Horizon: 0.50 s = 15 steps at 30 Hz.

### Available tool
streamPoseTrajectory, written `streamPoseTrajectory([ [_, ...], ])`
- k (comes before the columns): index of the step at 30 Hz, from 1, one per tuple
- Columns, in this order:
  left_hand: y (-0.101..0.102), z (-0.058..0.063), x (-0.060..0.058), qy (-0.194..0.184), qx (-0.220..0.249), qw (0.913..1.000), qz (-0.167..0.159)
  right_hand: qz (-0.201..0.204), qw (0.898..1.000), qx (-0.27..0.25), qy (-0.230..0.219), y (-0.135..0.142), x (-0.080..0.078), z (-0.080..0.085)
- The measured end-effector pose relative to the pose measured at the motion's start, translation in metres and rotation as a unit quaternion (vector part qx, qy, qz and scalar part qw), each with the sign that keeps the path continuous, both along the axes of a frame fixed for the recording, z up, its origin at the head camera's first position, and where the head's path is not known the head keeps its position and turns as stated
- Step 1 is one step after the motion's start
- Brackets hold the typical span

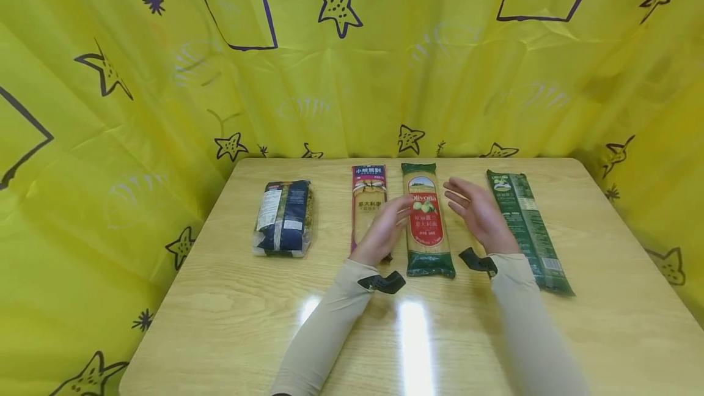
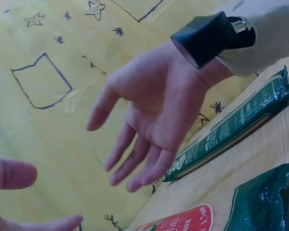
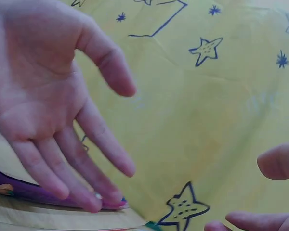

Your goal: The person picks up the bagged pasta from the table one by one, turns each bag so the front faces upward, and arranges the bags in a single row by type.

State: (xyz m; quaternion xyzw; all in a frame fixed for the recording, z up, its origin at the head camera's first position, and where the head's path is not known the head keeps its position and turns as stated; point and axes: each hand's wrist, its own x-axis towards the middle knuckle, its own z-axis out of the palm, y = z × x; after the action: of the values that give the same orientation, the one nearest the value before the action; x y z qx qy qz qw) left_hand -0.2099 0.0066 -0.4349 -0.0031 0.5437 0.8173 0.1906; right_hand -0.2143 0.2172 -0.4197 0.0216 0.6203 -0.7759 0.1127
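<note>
Both hands are held above the table, palms facing each other, with nothing in them. My left hand [image 1: 384, 229] is over the right side of a purple-and-yellow pasta packet [image 1: 363, 212], partly hiding it. My right hand [image 1: 484, 216] hovers between a spaghetti packet with a red label [image 1: 428, 243] and a green packet lying back side up [image 1: 529, 225]. The red-labelled packet lies between the two hands. In the left wrist view, the right hand [image 2: 156, 103] shows loosely extended fingers; in the right wrist view, the left hand [image 3: 43, 91] does too.
A dark blue packet with clear sides [image 1: 286, 216] lies toward the table's left. The wooden table [image 1: 231, 322] reaches back to a yellow curtain [image 1: 341, 90] with star drawings. Each wrist carries a small black camera mount [image 1: 382, 283].
</note>
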Motion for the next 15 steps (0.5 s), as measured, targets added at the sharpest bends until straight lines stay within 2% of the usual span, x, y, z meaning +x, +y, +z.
streamPoseTrajectory([
  [7,0.013,0.004,0.006,0.011,-0.007,0.9988,-0.047,-0.031,0.999,-0.028,0.035,0.024,0.012,0.016],
  [15,0.033,0.007,0.012,0.017,-0.019,0.9941,-0.106,-0.054,0.995,-0.046,0.066,0.060,0.031,0.023],
])
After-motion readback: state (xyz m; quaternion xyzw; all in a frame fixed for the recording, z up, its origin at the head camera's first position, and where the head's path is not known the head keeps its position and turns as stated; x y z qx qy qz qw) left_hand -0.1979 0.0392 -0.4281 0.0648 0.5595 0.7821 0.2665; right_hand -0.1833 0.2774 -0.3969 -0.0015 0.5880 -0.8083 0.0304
